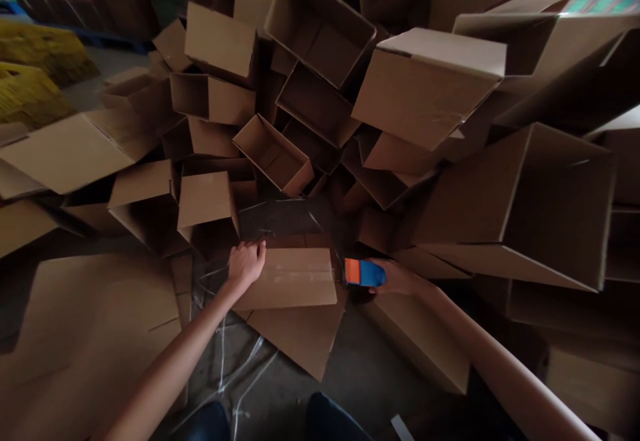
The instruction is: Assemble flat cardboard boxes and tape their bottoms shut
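Observation:
A brown cardboard box (pixel 295 281) stands in front of me with a strip of clear tape along its closed top seam. My left hand (pixel 246 262) rests on the box's top left corner, fingers curled over the edge. My right hand (pixel 397 280) is at the box's right side, closed round a tape dispenser (pixel 365 272) with an orange and blue body, whose orange end touches the right edge of the box.
A heap of open cardboard boxes (pixel 310 94) rises behind and on both sides. Flattened cardboard (pixel 90 334) lies at the left, with loose plastic strapping (pixel 235 374) on the dark floor near my knees. Yellow crates (pixel 35 74) stand far left.

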The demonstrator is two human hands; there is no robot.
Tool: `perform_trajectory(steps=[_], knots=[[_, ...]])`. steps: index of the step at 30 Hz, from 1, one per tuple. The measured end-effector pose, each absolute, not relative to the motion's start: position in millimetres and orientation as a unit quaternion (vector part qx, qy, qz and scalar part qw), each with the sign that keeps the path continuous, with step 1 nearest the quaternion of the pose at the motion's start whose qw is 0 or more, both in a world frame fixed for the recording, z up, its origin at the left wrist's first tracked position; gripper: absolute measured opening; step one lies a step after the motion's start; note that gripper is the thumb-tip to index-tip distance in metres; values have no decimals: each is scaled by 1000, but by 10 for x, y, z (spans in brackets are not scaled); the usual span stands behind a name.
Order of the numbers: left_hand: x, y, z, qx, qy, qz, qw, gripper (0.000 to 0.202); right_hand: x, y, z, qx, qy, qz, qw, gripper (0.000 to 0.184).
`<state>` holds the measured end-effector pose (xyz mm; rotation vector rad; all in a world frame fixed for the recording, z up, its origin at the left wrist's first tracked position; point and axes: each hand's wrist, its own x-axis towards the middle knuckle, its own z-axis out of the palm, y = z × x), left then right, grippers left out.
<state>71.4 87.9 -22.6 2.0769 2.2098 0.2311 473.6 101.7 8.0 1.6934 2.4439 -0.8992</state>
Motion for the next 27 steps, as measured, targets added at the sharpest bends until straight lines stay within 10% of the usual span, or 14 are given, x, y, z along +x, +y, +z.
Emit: perform_trajectory(steps=[27], knots=[[713,897,-220,698,711,62,51,54,4923,899,377,510,807,-296,5,65]])
